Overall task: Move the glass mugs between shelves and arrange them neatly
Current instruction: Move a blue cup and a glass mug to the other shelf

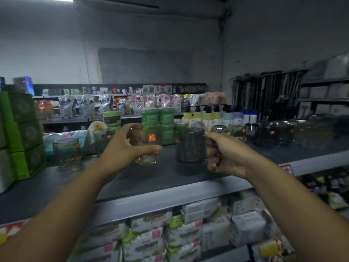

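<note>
Left hand (122, 148) wraps the clear mug (149, 140); right hand (226, 154) curls round the handle of the smoky mug (189, 148). Hazard: held this close, the two may knock together. The tumbler (66, 152) at nine o'clock risks a clip.

The clear mug (145, 157) is smooth, glossy glass; the grey mug (189, 148) is smoky tinted glass, equally shiny. The shelf (151, 178) top looks matt and dark, its front edge a paler, smooth painted metal. Packets (143, 246) below wear crinkly plastic wrap.
</note>
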The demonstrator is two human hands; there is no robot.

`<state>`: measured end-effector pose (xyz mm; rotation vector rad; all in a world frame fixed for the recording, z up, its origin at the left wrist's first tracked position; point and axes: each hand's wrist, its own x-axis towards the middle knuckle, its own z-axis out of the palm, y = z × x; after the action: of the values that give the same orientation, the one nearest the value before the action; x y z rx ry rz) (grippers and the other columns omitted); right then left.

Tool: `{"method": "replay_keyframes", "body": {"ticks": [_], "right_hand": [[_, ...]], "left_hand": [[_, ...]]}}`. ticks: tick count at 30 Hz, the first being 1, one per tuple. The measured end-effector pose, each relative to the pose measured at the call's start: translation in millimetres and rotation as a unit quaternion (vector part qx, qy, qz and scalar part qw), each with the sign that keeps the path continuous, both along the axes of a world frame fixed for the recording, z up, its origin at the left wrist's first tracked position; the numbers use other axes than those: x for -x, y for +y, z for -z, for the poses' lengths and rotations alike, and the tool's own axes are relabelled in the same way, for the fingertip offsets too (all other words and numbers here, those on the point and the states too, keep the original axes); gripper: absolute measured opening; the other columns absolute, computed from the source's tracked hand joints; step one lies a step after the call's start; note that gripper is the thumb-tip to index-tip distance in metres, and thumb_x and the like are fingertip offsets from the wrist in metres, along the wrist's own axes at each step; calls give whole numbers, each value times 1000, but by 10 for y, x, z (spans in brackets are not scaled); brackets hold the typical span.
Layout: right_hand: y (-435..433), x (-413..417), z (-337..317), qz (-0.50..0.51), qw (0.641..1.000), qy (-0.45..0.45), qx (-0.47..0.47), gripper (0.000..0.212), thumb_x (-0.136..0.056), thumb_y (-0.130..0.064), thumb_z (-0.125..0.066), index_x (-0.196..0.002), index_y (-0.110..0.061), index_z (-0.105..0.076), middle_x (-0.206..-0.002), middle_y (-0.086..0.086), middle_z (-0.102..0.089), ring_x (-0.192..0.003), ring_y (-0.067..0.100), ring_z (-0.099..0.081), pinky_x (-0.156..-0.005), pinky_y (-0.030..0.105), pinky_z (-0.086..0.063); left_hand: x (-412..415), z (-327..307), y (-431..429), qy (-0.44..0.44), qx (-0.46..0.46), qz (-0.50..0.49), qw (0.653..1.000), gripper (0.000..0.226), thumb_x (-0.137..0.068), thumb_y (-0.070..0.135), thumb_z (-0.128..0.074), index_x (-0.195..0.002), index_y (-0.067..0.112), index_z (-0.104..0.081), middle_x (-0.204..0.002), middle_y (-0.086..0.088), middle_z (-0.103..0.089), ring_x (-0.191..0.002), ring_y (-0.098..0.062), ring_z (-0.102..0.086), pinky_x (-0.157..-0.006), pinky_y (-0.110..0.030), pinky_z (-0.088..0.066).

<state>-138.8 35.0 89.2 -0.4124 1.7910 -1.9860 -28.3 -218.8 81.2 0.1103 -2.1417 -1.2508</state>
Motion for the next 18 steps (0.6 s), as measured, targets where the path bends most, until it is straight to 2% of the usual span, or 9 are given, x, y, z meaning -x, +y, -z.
{"method": "replay_keyframes", "body": {"ticks": [2,7,9,13,15,18], "right_hand": [[352,-44,-22,-4,1000,3,22,42,-102,-46,-53,-68,-23,-44,-60,-4,-27,-50,13,-22,-49,26,-26],[1357,6,44,27,999,14,40,42,-102,-47,-54,-69,-24,-42,-61,-3,-26,-49,14,-20,-50,27,-21],[1780,69,76,49,998,27,23,41,-101,-48,-54,-70,-24,-42,-61,-3,-27,-48,14,-22,-49,27,-21],[2684,182,157,78,996,39,7,40,-103,-45,-52,-71,-22,-40,-61,-2,-26,-47,14,-22,-50,29,-21],[3166,271,216,95,995,41,9,42,-103,-44,-52,-71,-22,-39,-61,-2,-26,-47,15,-22,-51,30,-20],[3807,404,309,121,992,36,3,44,-104,-44,-50,-71,-20,-35,-62,-1,-25,-49,16,-21,-57,35,-17]], "left_hand": [[-16,-23,358,29,-9,15,999,95,-43,52,-99,-127,33,-60,-113,5,-74,-100,-10,-73,-90,-37,-59],[136,39,1398,94,-54,29,994,86,-49,41,-91,-129,33,-60,-102,11,-74,-88,3,-71,-78,-21,-55],[251,78,1827,109,-84,28,990,82,-51,41,-90,-127,32,-62,-103,10,-76,-90,1,-72,-76,-19,-55],[522,166,2718,112,-125,41,985,64,-56,38,-89,-115,35,-65,-98,13,-77,-90,-3,-74,-70,-15,-57],[710,217,3192,111,-131,45,984,58,-56,39,-89,-109,27,-69,-95,11,-78,-89,-5,-74,-70,-15,-57],[1002,318,3822,101,-132,56,985,56,-55,42,-88,-105,23,-70,-93,15,-78,-84,0,-73,-70,-15,-55]]}}
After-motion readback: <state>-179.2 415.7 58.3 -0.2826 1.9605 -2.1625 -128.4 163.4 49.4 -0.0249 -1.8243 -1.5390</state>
